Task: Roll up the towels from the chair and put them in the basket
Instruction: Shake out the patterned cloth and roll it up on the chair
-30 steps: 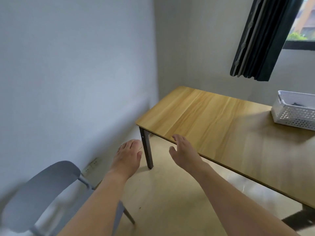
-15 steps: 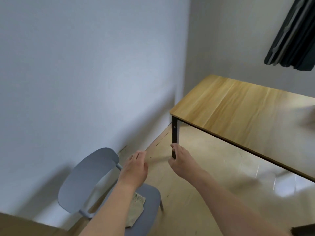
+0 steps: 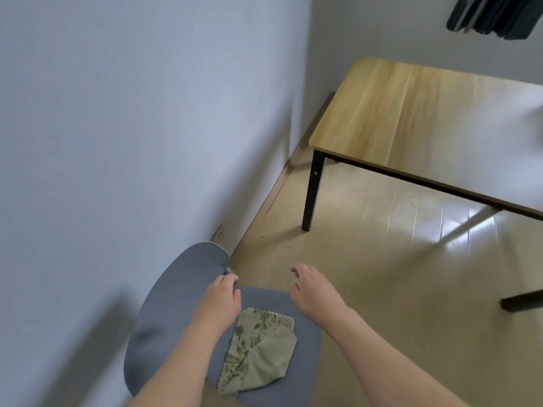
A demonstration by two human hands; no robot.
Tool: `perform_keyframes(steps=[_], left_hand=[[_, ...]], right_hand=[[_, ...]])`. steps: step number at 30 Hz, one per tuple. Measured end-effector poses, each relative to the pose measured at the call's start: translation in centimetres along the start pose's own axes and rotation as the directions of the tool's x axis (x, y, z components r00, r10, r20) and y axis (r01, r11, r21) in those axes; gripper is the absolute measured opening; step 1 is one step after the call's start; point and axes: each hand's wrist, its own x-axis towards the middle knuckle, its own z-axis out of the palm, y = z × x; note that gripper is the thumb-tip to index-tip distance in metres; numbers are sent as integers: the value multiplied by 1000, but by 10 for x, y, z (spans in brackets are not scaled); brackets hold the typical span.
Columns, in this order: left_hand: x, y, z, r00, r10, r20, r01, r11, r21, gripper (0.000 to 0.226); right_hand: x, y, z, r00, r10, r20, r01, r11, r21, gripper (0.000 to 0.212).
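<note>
Grey chair (image 3: 176,304) low in view, backrest toward the wall (image 3: 132,113), seat toward the floor (image 3: 367,274). Green towel (image 3: 258,353) lying on the seat, loosely folded, leaf-patterned side showing along its left and far parts, plain side on the right. Left hand (image 3: 221,301) over the seat's far end, just beside the towel's far corner, fingers bent downward near the backrest; cannot tell whether touching the chair, nothing visibly gripped. Left forearm crossing over the towel's left edge. Right hand (image 3: 316,292) hovering at the seat's right edge, fingers spread and relaxed, holding nothing, apart from the towel. Wooden table (image 3: 411,113) with black legs standing well apart from the chair at upper right, near corner leg planted on the floor. Dark curtain (image 3: 493,13) hanging at the top right corner. Pale socket (image 3: 219,232) low on the wall just beyond the backrest. Glossy floor planks catching light under the table
</note>
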Motion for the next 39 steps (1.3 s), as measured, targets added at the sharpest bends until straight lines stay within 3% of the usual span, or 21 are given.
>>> perform_keyframes(steps=[4,11,14,17,20,24,27,30,33,35,37,39], left_hand=[[52,-51,78,990,-23,142,25,1000,-10,28],[124,-127,237,982,42,182,-47,999,25,38],[140,-145,269,976,126,177,-142,986,85,35],[145,-154,283,971,153,185,-172,981,88,18],[136,-156,285,975,141,173,-148,989,26,14],[94,-144,263,981,176,79,-160,970,-182,16],[49,-127,229,970,232,69,-207,943,-259,14],[8,-111,191,952,306,19,-289,915,-281,13],[-24,-101,158,935,353,-27,-341,877,-337,12],[-46,-98,140,918,396,8,-368,861,-352,8],[-66,-96,123,900,436,0,-398,823,-405,11],[-81,-93,109,887,456,-70,-434,774,-462,10]], right_hand=[[65,41,70,999,46,22,-43,994,-103,39],[150,147,217,997,39,72,-1,889,-457,27],[161,175,252,996,34,88,10,893,-450,24],[166,189,274,989,-42,145,99,906,-413,12],[161,194,280,987,-131,90,156,915,-372,7],[124,189,274,969,-222,-109,184,942,-282,23],[78,179,257,926,-305,-224,216,912,-349,29],[33,165,234,814,-463,-351,312,858,-409,29],[-5,147,214,601,-605,-522,418,795,-440,22],[-30,131,204,527,-658,-538,469,753,-461,21],[-56,115,192,540,-689,-484,538,724,-431,27],[-75,103,178,602,-673,-430,581,739,-341,32]])
